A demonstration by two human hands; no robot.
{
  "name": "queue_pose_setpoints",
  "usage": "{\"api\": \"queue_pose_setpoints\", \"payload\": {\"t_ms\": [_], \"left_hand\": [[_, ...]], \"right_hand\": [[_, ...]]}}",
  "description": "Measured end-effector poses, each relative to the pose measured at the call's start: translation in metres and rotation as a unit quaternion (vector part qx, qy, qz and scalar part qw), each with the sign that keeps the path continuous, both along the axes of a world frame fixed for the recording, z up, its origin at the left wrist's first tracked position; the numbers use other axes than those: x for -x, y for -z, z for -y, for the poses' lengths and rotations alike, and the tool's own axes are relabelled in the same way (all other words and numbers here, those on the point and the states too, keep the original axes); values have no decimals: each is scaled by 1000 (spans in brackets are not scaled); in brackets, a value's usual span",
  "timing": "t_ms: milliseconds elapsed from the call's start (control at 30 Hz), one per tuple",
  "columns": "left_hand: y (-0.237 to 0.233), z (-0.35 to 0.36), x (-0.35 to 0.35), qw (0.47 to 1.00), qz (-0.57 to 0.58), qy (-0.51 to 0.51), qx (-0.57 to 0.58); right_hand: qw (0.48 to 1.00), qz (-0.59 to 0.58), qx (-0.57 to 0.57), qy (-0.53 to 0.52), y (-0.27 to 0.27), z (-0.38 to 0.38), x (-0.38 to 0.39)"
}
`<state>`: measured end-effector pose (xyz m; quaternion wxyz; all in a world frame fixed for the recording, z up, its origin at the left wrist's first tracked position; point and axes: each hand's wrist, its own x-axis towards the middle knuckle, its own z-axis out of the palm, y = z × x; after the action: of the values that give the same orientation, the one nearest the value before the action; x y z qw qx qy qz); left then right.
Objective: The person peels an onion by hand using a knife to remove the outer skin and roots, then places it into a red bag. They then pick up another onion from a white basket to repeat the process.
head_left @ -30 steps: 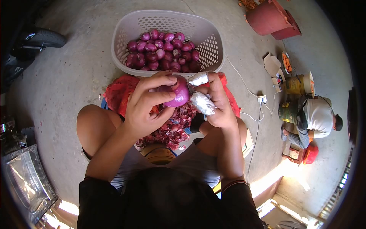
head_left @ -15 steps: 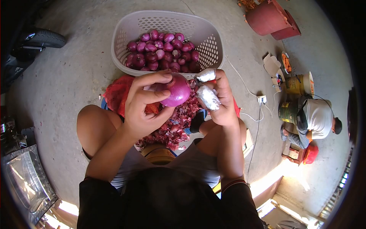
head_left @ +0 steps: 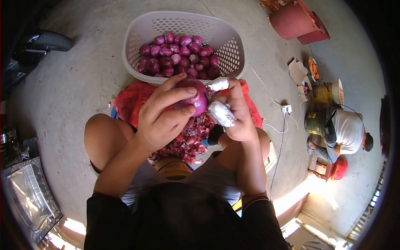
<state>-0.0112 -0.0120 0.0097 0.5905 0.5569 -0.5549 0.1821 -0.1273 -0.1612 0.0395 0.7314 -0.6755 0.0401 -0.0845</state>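
Observation:
My left hand (head_left: 160, 123) is closed around a shiny purple-red onion (head_left: 202, 99), held up in front of my knees. At the onion's right end is my right hand (head_left: 241, 118), its fingers curled and its thumb and forefinger wrapped in silver foil or tape (head_left: 221, 113). Those wrapped tips touch the onion's side; whatever may be pinched between them is hidden. Beneath both hands lies a heap of papery onion skins (head_left: 183, 143). Beyond them, a grey perforated basket (head_left: 183, 26) holds several smooth red onions (head_left: 166, 62).
Red mesh sacks (head_left: 130, 105) lie on either side of the skins. To the right are a white power socket (head_left: 286, 108) with cords, a yellow bucket (head_left: 323, 92) and a seated person (head_left: 349, 130). A motorcycle tyre (head_left: 52, 41) stands at left, red tubs (head_left: 293, 20) at upper right.
My left fingers have shifted further over the onion, which has turned in their hold. My right hand has moved slightly left, bringing its wrapped fingertips against the onion.

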Motion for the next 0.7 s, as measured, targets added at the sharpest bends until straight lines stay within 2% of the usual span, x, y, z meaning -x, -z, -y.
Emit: {"api": "queue_pose_setpoints", "payload": {"t_ms": [133,333,533,567,700], "left_hand": [[-2,-2,1,1000,22,-12,-3],[1,0,1,999,18,-9,30],[1,0,8,986,-154,31,56],[1,-4,7,983,-175,39,25],[-6,-4,11,910,-373,178,27]], "right_hand": [[1000,10,13,9,-1,-4,-2],[998,40,-34,39,7,-8,-3],[995,51,-67,58,8,-1,-2],[994,46,-73,61,5,-1,-2],[994,56,-97,6,2,5,2]]}}
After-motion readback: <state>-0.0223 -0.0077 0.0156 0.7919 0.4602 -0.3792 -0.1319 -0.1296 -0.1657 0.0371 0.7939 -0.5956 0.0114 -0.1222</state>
